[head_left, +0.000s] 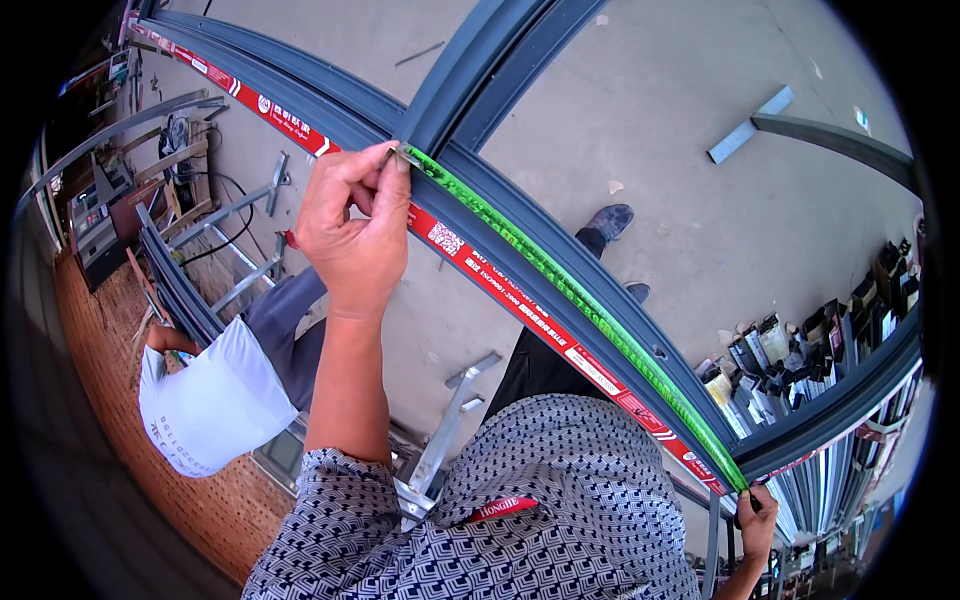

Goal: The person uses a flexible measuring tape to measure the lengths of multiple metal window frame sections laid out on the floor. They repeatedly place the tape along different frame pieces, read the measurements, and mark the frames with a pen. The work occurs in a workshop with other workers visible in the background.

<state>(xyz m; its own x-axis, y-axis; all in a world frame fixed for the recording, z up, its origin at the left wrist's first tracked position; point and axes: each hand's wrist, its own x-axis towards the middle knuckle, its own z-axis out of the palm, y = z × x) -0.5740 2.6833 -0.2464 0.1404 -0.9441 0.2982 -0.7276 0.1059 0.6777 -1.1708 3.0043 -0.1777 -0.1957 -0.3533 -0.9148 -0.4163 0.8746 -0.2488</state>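
A bright green tape measure blade (570,285) lies stretched along a dark grey metal frame bar (500,232). My left hand (360,220) pinches the blade's metal end hook between thumb and fingertips, close to where an upright bar (455,85) joins the frame. At the other end, low on the right, my right hand (757,515) is closed round a dark tape measure case, mostly hidden by the fingers. Red printed protective film (520,300) runs along the near side of the bar.
A person in a white shirt (215,400) bends at the left beside stacked metal profiles (180,265). Many profile offcuts (790,350) stand at the right. A metal stand (750,125) rests on the concrete floor, far right. My shoe (610,222) shows beyond the bar.
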